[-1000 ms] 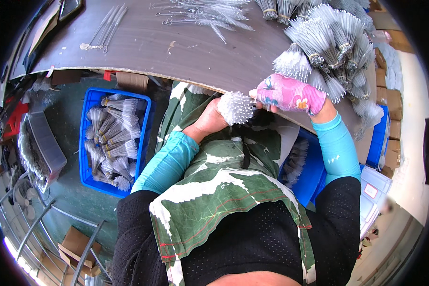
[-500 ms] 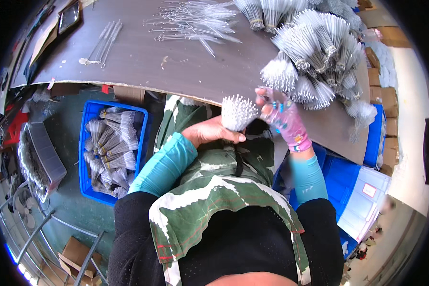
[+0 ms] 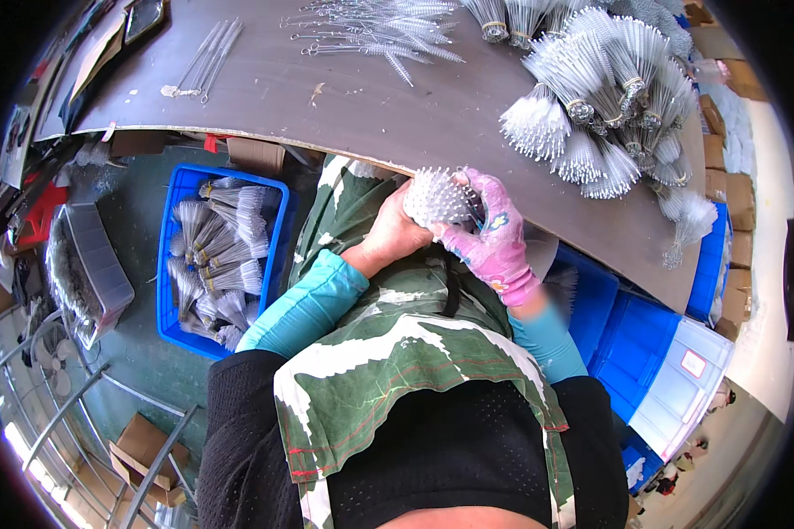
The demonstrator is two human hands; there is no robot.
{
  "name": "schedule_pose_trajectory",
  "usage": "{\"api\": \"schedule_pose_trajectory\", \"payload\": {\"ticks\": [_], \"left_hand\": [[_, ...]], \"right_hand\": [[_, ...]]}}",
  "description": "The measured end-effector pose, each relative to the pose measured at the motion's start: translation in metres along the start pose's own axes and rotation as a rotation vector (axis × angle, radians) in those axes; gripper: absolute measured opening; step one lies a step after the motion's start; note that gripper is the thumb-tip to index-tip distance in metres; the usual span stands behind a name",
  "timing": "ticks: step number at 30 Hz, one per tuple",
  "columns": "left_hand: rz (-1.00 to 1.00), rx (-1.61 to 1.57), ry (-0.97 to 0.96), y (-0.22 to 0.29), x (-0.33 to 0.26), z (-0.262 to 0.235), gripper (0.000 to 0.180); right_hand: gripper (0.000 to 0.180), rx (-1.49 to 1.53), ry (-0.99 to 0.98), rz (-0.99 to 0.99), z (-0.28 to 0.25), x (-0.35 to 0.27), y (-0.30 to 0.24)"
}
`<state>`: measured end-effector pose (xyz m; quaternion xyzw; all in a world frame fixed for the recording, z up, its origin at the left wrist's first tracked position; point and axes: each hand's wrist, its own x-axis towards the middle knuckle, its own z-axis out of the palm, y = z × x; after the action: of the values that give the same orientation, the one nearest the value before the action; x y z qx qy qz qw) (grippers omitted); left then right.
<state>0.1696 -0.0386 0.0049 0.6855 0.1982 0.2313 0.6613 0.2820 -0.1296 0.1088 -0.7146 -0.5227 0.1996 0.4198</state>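
Both our hands close on one bundle of white bristle brushes (image 3: pixel 438 196), held at the near edge of the grey table (image 3: pixel 370 106): our bare left hand (image 3: pixel 395 236) grips it from below, our right hand (image 3: pixel 490 238) (in a pink flowered glove) wraps its side. Farther right on the table lie tied brush bundles (image 3: pixel 591 106); left of our lap, a blue crate (image 3: pixel 172 256) holds more.
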Motion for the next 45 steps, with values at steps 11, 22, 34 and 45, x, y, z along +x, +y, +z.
{"api": "schedule_pose_trajectory", "payload": {"ticks": [11, 22, 34, 45], "left_hand": [[0.028, -0.026, 0.005, 0.006, 0.000, 0.000, 0.042], [0.032, -0.079, 0.002, 0.008, 0.002, 0.000, 0.042], [-0.009, -0.151, -0.082, 0.008, -0.003, -0.007, 0.054], [-0.044, -0.331, -0.001, 0.021, -0.007, -0.010, 0.050]], "right_hand": [[0.053, 0.420, -0.087, 0.235, -0.006, -0.007, 0.015], [0.042, 0.464, -0.047, 0.289, -0.010, -0.008, 0.014], [0.012, 0.080, -0.064, -0.056, -0.023, 0.048, -0.011], [0.023, -0.624, -0.608, -0.120, -0.021, 0.086, -0.032]]}}
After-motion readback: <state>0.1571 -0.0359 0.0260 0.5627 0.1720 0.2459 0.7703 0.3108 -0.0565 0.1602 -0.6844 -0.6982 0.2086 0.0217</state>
